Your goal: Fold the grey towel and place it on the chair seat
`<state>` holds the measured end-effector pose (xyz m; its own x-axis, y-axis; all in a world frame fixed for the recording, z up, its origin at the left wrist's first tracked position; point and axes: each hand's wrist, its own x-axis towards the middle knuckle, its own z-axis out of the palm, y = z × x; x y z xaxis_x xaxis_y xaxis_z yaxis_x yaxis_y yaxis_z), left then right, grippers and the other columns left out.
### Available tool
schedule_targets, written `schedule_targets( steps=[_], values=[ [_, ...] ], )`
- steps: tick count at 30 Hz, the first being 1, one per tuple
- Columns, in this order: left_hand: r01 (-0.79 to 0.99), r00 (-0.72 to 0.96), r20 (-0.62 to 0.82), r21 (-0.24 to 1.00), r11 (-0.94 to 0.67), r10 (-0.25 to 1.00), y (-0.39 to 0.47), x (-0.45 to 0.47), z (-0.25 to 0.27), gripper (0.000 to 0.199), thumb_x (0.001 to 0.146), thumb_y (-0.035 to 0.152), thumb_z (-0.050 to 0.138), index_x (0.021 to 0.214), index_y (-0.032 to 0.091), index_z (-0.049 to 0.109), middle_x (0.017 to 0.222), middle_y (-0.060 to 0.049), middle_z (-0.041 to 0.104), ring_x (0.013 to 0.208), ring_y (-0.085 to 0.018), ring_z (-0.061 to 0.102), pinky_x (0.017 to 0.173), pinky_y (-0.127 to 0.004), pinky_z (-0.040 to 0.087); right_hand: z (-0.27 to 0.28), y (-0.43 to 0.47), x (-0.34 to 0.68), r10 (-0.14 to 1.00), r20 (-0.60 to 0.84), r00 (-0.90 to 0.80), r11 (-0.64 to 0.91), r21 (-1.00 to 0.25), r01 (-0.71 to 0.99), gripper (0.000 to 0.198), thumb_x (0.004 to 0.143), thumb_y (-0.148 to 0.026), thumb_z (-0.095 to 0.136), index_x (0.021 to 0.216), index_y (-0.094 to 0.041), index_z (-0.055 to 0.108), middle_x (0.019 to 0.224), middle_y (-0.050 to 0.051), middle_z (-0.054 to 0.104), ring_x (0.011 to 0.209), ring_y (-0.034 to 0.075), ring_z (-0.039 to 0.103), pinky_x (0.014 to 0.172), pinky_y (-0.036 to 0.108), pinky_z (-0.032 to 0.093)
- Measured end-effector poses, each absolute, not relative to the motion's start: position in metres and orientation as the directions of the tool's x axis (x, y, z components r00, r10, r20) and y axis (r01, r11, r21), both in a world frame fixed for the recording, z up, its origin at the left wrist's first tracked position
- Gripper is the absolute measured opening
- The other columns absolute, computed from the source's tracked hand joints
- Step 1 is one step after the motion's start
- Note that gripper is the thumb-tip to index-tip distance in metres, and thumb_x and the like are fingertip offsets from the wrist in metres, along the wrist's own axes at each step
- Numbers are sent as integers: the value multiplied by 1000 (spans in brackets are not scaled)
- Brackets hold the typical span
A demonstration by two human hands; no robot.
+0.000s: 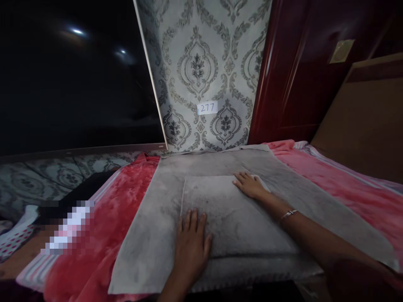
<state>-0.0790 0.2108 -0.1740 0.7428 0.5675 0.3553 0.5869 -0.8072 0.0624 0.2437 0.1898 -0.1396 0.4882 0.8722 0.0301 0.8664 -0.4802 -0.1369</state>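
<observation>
Patterned wallpaper (197, 67) beside dark-red panel (292, 84)

Wore a slim, silver-toned bracelet (289, 214) around the right forearm (310, 239), close to the wrist. Had a bright sheen on the curved bracelet and seemingly a narrow split along it, too blurred for finer detail. Was uncovered beyond the bracelet, through the right grip (251, 186), with slender fingers (242, 178) and rounded tips. Was bare behind the bracelet too, up to a dark maroon sleeve (355, 279), deep in shadow, its weave too dim to tell. Well to the left of the bracelet, had a bare left grip (190, 245), broad across the back, with four fingers and a thumb in plain sight, narrowing into a smooth, uncovered left forearm (175, 286).
</observation>
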Motion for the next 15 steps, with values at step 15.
schedule_targets(
  steps=[15],
  values=[
    [592,787,140,101,-800,600,314,-4,-141,57,99,44,35,153,23,37,163,-10,29,151,-33,21,115,-62,29,-164,173,216,958,142,250,-231,-139,963,65,100,-56,26,155,-24,35,163,8,26,150,29,22,119,55,18]
  ],
)
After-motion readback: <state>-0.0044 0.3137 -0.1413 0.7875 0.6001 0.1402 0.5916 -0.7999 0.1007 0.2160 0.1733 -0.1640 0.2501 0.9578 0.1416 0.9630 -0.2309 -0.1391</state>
